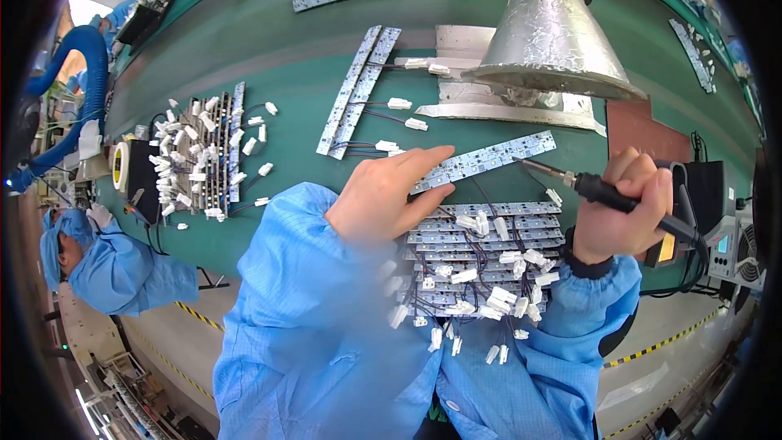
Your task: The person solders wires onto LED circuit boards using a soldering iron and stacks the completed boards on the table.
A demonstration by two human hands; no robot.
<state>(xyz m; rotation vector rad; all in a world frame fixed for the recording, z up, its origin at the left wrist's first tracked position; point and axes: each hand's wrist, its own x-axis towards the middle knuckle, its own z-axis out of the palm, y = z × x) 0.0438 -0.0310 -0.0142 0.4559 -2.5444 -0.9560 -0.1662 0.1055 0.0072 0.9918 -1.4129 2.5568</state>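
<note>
Works over a green table (281, 147)

Faces a silver hood (546, 33) toward the far edge; has stacked boards (432, 238) by the near edge; pinches a circuit strip (494, 158) beyond them with the left hand (387, 191); clasps a soldering iron (603, 192) near it in the right hand (626, 200)

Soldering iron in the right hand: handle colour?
The soldering iron's handle is black, best seen in the head view.

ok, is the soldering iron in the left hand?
No, the right hand grips the soldering iron, while the left hand holds an LED circuit strip.
</note>
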